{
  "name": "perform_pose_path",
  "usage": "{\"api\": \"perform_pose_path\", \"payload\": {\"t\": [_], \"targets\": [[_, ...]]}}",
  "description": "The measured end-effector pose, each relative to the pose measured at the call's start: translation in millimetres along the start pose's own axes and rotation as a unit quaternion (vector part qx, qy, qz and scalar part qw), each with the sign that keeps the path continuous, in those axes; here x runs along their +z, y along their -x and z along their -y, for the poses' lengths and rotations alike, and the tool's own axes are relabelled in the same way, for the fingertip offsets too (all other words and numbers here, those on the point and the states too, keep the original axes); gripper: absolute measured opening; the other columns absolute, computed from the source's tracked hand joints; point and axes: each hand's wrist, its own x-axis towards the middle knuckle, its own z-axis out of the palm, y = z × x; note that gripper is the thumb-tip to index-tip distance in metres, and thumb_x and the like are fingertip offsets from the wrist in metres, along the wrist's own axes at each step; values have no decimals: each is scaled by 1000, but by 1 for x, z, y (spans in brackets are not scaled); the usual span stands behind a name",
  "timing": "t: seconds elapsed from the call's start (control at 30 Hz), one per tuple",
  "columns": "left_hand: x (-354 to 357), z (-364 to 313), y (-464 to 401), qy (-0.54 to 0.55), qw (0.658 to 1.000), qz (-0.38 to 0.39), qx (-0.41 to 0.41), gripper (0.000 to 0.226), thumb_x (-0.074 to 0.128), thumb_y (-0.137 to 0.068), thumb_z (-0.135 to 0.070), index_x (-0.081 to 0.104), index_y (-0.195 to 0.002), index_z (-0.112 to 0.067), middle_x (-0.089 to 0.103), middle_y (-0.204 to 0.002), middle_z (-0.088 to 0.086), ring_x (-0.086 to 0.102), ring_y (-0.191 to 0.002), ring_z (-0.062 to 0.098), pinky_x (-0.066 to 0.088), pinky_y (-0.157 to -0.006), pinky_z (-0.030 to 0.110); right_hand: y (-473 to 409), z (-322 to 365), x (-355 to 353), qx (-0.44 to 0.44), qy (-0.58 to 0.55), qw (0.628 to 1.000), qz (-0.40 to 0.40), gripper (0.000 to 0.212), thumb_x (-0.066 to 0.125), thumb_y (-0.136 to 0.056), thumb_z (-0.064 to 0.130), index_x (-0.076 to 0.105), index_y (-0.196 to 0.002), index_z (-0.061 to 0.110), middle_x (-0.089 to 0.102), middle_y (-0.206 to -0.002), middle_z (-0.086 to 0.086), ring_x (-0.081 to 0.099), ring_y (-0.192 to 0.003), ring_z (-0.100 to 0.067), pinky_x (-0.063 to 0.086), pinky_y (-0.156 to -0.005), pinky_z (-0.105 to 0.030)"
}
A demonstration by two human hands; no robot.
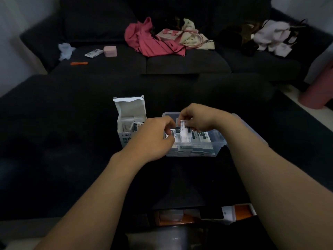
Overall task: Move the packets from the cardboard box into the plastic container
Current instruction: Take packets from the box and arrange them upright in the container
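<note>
Both hands over the clear plastic container (219, 144): right hand (195, 117) pinches a small white flat packet (184, 125), left hand (153, 135) pinches another; light, flimsy, best held by edges.

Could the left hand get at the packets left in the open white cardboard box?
Probably yes: the left hand is beside the open white cardboard box, whose top flaps stand up, leaving the packets inside uncovered.

left hand (155, 134) hiding cardboard box (130, 112) front, packet print illegible, forearms cut off below
</note>
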Motion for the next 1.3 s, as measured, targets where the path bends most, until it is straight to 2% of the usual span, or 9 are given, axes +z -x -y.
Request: {"api": "perform_pose_path", "payload": {"t": [0.33,0.5,0.63,0.73,0.83,0.9,1.07,1.17,1.3], "targets": [[1,4,-3,9,1000,23,-10,25,67,-94,-18,66,-119,-21,65,-102,-6,61,-70,5,55,-73,29,-13,-3,14,15,28,999,15,18,55,-99,7,64,-97,22,64,-90,-2,63,-74,-13,49,-61,-24],[3,5,-3,13,1000,24,-12,26,67,-94,-17,65,-120,-21,63,-103,-6,59,-69,4,51,-70,24,-17,-6,17,18,52,998,-2,16,60,-97,10,65,-102,24,66,-99,-2,67,-84,-17,52,-67,-27],[2,6,-3,12,1000,24,-9,28,67,-95,-18,64,-122,-21,62,-103,-7,60,-72,6,56,-73,28,-21,-4,23,34,62,997,-16,27,66,-92,10,65,-116,23,62,-116,-1,64,-97,-19,53,-73,-28],[2,6,-3,0,1000,26,-2,29,66,-95,-19,64,-124,-19,63,-105,-6,59,-71,5,51,-70,23,-24,-4,25,40,75,996,-18,34,71,-89,14,65,-121,22,60,-120,0,59,-103,-18,48,-80,-31],[3,6,-3,-65,997,33,16,30,62,-97,-25,65,-126,-21,65,-115,-6,60,-85,6,52,-77,25,-25,-3,28,50,92,994,-14,43,74,-87,19,62,-127,24,58,-123,2,57,-110,-20,48,-88,-35],[4,4,-2,-116,992,42,26,25,57,-98,-32,69,-117,-23,66,-113,-4,63,-93,13,55,-80,34,-26,-3,30,52,105,993,-15,44,73,-87,20,61,-129,25,59,-125,0,57,-112,-20,47,-90,-35],[15,0,-3,-201,975,92,9,43,41,-102,-50,62,-82,-18,56,-78,-1,56,-68,17,42,-61,35,-26,-3,31,46,116,992,-12,46,71,-90,18,59,-134,21,60,-129,-2,57,-118,-21,44,-93,-32],[19,-3,-5,-219,971,92,-3,48,33,-102,-56,51,-72,-22,46,-72,-4,47,-63,14,37,-64,35,-26,-3,31,44,119,992,-9,41,71,-89,18,61,-129,20,62,-128,-3,57,-118,-21,44,-97,-34],[22,-8,-5,-227,968,108,-23,54,23,-103,-62,39,-65,-25,40,-70,-4,50,-72,22,39,-70,38,-24,-4,31,34,123,992,-21,35,71,-89,17,65,-123,19,64,-123,-4,60,-113,-22,49,-100,-39]]}}
